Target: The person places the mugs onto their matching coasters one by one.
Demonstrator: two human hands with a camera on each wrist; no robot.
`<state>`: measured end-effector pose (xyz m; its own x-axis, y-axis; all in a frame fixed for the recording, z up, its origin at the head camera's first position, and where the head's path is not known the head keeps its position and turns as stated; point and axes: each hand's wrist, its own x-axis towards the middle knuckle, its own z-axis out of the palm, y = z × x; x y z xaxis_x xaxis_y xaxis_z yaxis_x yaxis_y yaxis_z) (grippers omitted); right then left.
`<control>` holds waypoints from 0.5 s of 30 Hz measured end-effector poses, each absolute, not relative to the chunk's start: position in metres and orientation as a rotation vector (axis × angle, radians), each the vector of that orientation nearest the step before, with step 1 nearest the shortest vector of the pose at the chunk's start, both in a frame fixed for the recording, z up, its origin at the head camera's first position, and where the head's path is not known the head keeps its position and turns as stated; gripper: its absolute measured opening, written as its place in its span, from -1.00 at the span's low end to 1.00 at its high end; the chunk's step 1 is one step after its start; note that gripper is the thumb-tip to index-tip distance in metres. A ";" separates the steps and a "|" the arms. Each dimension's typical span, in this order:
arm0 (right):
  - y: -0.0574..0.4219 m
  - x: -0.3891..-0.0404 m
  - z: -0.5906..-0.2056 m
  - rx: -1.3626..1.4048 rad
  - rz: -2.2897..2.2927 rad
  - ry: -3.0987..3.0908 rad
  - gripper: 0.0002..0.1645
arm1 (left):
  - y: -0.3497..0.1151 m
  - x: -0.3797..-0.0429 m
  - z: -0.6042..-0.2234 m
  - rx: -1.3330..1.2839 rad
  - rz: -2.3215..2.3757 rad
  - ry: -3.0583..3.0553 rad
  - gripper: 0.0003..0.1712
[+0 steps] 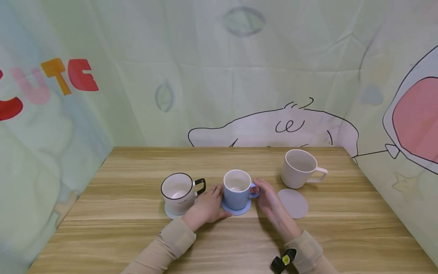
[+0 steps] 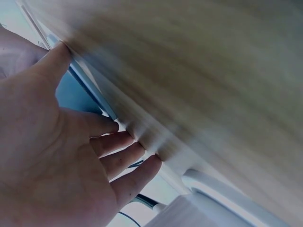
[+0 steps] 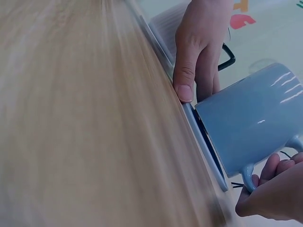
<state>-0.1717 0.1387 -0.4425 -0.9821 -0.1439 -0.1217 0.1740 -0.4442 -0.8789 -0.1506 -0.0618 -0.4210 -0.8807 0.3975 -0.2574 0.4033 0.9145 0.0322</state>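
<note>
A blue mug (image 1: 237, 195) with a pale inside stands upright over a blue coaster (image 1: 245, 210), its base close over the disc in the right wrist view. My right hand (image 1: 269, 199) grips the mug's handle (image 3: 248, 178) from the right, fingers curled round it. To the left of the mug, my left hand (image 1: 209, 205) reaches down to the table with its fingers (image 2: 128, 172) spread and mostly straight. The left thumb (image 3: 183, 85) touches the near-left edge of the coaster, and the fingertips are down at the tabletop.
Left of my left hand, a white mug (image 1: 178, 198) with black rim and handle stands on a light blue coaster (image 1: 169, 211). A pale pinkish mug (image 1: 297, 171) is at the back right, behind a lilac coaster (image 1: 294, 204). A printed curtain (image 1: 205, 83) hangs behind the wooden table (image 1: 226, 247).
</note>
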 end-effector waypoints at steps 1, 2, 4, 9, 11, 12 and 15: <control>0.139 -0.172 -0.443 0.042 -2.523 1.542 -0.50 | -0.062 -0.150 -0.421 0.599 -0.029 2.816 0.01; 0.138 -0.172 -0.443 0.050 -2.527 1.539 -0.50 | -0.062 -0.150 -0.421 0.597 -0.024 2.814 0.01; 0.138 -0.172 -0.444 0.056 -2.534 1.536 -0.50 | -0.061 -0.150 -0.420 0.595 -0.022 2.811 0.02; 0.137 -0.171 -0.445 0.051 -2.542 1.537 -0.50 | -0.061 -0.150 -0.419 0.591 -0.032 2.803 0.02; 0.137 -0.171 -0.445 0.047 -2.539 1.541 -0.50 | -0.061 -0.150 -0.419 0.590 -0.033 2.803 0.02; 0.138 -0.171 -0.445 0.046 -2.538 1.542 -0.50 | -0.061 -0.150 -0.419 0.589 -0.031 2.804 0.02; 0.138 -0.171 -0.444 0.058 -2.534 1.538 -0.49 | -0.061 -0.150 -0.420 0.588 -0.024 2.804 0.02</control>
